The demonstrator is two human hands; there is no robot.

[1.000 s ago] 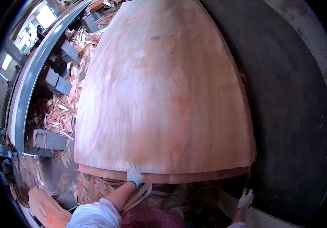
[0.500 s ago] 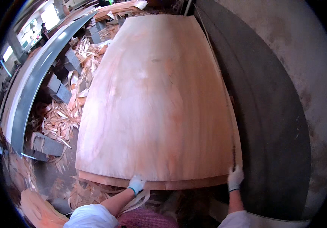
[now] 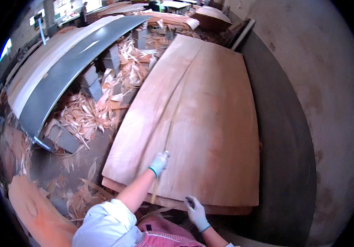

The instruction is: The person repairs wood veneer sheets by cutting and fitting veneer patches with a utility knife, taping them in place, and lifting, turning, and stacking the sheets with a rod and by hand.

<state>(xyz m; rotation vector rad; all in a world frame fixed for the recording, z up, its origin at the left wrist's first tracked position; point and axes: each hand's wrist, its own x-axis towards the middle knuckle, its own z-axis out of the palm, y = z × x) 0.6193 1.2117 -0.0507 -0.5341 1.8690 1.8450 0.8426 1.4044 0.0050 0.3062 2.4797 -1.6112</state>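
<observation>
A stack of large, thin wood veneer sheets (image 3: 214, 131) lies before me. A long narrow veneer strip (image 3: 171, 129) runs lengthwise over the top sheet, left of its middle, and its near end hangs past the front edge. My left hand (image 3: 159, 163), in a white glove with a green cuff, is closed around this strip above the sheet. By the front edge, my right hand (image 3: 196, 214), also gloved, has its fingers bent around a small dark thing. What that dark thing is cannot be made out.
Veneer scraps (image 3: 86, 111) and grey concrete blocks (image 3: 64, 136) lie to the left. Beyond them runs a long dark-topped bench or panel (image 3: 66, 68). A dark board (image 3: 284, 131) leans along the wall at right. A person (image 3: 83, 13) stands far off.
My left hand has moved forward from the front edge onto the sheet. My right hand has left the right corner for the front edge's middle. A strip now crosses the sheet; the view has turned.
</observation>
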